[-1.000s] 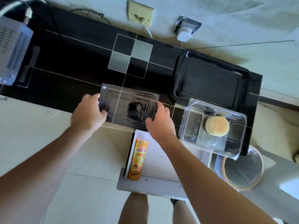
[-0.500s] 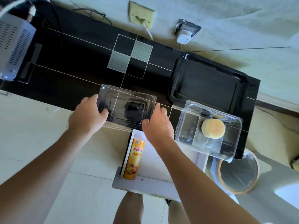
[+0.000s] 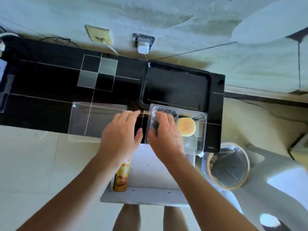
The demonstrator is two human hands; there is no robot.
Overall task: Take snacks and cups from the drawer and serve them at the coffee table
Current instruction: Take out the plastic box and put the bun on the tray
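Glossy black cabinet top (image 3: 50, 100) stands against a pale, stained wall, and thin white lines cross it, with two frosted grey squares near the middle. On its right part lies a black rectangular tray (image 3: 176, 90) with rounded corners and a raised rim. Just in front of the tray sits a clear plastic box (image 3: 202, 129), thin and shiny, with one round yellow bun (image 3: 185, 126) inside it. A flat clear plastic lid (image 3: 86, 122) lies to the left and hangs a little over the front edge of the top.

Left hand (image 3: 122, 130) hovers between the lid and the box; its fingers are loosely spread and it holds nothing. Right hand (image 3: 164, 130) is at the left wall of the box, with the fingers bent over the rim, but motion blur hides whether they grip it.

Below the hands a white drawer (image 3: 150, 192) is pulled out. A tall yellow-orange snack can (image 3: 121, 177) lies in its left side; the print on the can is too small to read. A round bin (image 3: 228, 165) with a clear liner stands on the floor at the right. Small pale writing on the front right corner of the cabinet is not legible.
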